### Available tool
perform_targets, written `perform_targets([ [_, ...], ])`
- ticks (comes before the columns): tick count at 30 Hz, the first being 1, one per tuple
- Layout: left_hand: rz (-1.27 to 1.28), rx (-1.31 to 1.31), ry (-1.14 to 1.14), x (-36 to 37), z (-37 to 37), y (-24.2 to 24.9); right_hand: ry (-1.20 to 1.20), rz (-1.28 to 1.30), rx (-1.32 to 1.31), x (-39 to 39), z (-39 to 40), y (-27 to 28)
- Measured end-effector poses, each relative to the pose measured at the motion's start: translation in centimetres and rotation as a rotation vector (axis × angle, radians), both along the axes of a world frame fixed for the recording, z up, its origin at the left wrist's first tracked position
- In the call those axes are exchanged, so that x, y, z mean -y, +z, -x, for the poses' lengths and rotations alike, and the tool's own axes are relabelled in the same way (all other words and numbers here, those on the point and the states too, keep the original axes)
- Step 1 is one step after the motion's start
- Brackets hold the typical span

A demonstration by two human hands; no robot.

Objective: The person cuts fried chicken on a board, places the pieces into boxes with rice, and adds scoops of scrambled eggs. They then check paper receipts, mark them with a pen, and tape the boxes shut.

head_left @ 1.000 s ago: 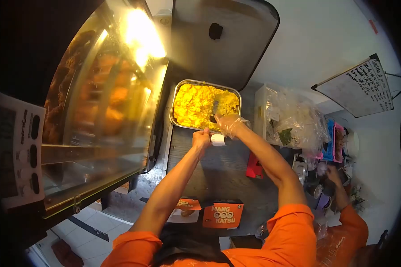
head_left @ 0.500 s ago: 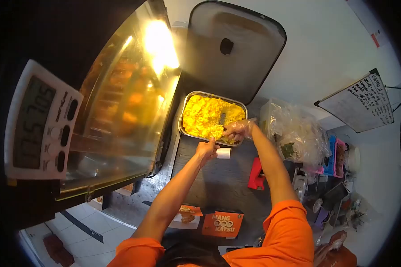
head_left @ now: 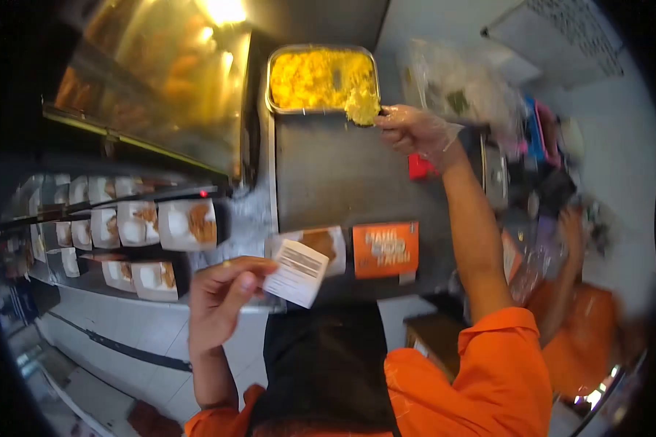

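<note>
Between the thumb and fingers of my left hand (head_left: 229, 295) is a white printed paper slip (head_left: 297, 273), held above the counter's near edge. My right hand (head_left: 419, 132), in a clear plastic glove, grips a utensil loaded with yellow food (head_left: 362, 107); most of the utensil is hidden. This load is at the front right corner of a metal tray (head_left: 270, 93) of yellow food. An open box with brown food (head_left: 326, 246) lies partly behind the slip. To its right is an orange printed box (head_left: 386, 250).
A lit glass display case (head_left: 153, 95) stands at the left, with rows of filled white boxes (head_left: 187, 224) below it. Plastic bags (head_left: 459, 84), a red object (head_left: 420, 167) and a metal container (head_left: 496, 177) are on the right. Another person in orange (head_left: 579, 328) is at the lower right.
The view has tilted down. My left hand has come back from the tray with the slip. My right hand has lifted a load of yellow food to the tray's edge.
</note>
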State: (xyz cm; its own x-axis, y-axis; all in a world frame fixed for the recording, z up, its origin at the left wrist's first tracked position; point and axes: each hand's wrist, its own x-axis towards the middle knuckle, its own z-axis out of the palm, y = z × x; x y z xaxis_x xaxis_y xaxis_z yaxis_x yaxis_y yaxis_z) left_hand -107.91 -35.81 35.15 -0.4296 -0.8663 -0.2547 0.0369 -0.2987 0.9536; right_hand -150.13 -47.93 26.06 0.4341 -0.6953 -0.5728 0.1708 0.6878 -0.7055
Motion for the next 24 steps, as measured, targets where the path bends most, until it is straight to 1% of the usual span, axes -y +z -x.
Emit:
perform_targets([
  [1,-0.032,0.004,-0.029,-1.5,-2.3,-0.4,-0.056,-0.029,0.053,-4.0,-1.6,1.0],
  [2,-0.012,0.092,-0.036,-2.6,-4.6,-0.9,-0.104,-0.035,0.094,-7.2,-3.3,2.0],
  [3,0.017,0.173,-0.033,-3.2,-6.6,-1.4,-0.124,0.016,-0.012,-10.7,-5.8,3.1],
  [4,0.017,0.161,-0.040,-4.1,-8.7,-2.2,-0.176,-0.068,-0.001,-14.1,-7.5,3.0],
  [7,-0.174,0.229,0.069,-6.8,-13.2,-5.1,-0.290,-0.348,0.040,-21.9,-12.7,1.6],
  [8,-0.162,0.218,0.078,-7.5,-14.0,-5.7,-0.296,-0.387,0.088,-23.1,-14.4,-0.4],
  [9,-0.170,0.240,0.063,-8.0,-14.6,-6.2,-0.322,-0.367,0.019,-23.6,-16.7,-2.3],
  [10,-0.184,0.266,0.046,-8.5,-15.2,-6.6,-0.248,-0.254,-0.100,-23.9,-17.8,-7.0],
  [12,-0.201,0.241,0.040,-8.9,-15.2,-6.9,-0.013,0.090,-0.803,-23.6,-22.2,-15.0],
  [13,-0.214,0.213,0.019,-9.0,-14.9,-6.7,-0.021,0.195,-1.138,-22.8,-25.0,-15.9],
  [15,-0.215,0.187,0.007,-8.7,-14.7,-6.2,-0.035,0.321,-1.468,-22.5,-26.7,-16.5],
  [17,-0.199,0.221,-0.067,-8.2,-14.6,-5.8,-0.112,0.496,-1.565,-22.8,-26.8,-16.8],
  [18,-0.202,0.228,-0.062,-7.9,-14.3,-5.7,-0.109,0.496,-1.556,-22.7,-26.7,-14.9],
  [19,-0.181,0.202,-0.002,-7.3,-13.7,-5.8,-0.100,0.286,-1.426,-22.3,-26.5,-10.8],
  [20,-0.157,0.174,0.057,-6.3,-13.0,-5.7,-0.070,0.174,-1.373,-21.9,-26.4,-7.9],
  [21,-0.121,0.260,0.053,-5.3,-12.4,-5.6,-0.036,0.062,-1.324,-21.5,-26.2,-4.9],
  [22,-0.122,0.262,0.051,-4.1,-11.4,-5.2,-0.037,0.059,-1.323,-22.1,-25.2,-5.2],
  [23,-0.070,0.273,0.075,-2.9,-10.1,-4.8,0.045,0.296,-1.364,-23.3,-23.3,-6.1],
  [24,-0.014,0.282,0.099,-1.8,-9.0,-4.6,0.059,0.397,-1.360,-23.9,-21.2,-6.7],
])
